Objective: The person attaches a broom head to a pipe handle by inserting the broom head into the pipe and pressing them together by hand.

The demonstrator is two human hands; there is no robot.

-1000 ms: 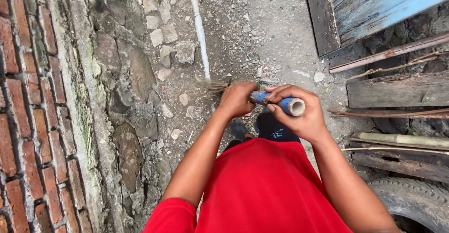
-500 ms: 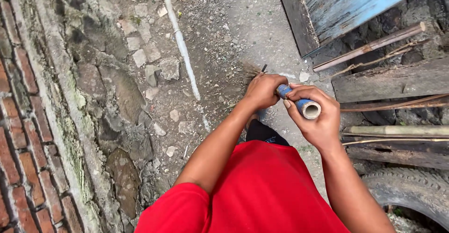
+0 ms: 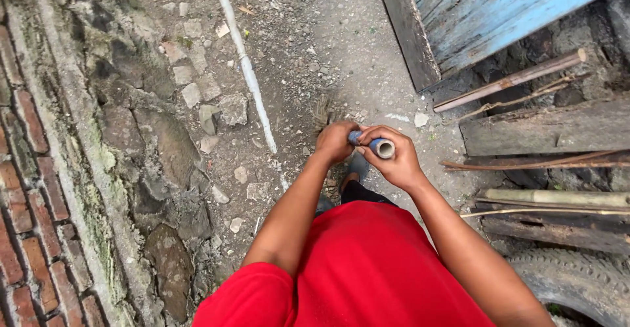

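Gripping the blue-handled broom with left hand and right hand both closed around it, the person has bristles on far ground with grit and stones lying unswept.

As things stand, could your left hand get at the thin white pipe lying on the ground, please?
Probably not straight away. The left hand is wrapped round the blue broom handle at waist height, and the white pipe lies on the ground ahead to the left. Nothing blocks the way, but it would need letting go and bending down.

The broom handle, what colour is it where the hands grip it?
Blue, with a pale hollow end; the broom handle shows best in the head view.
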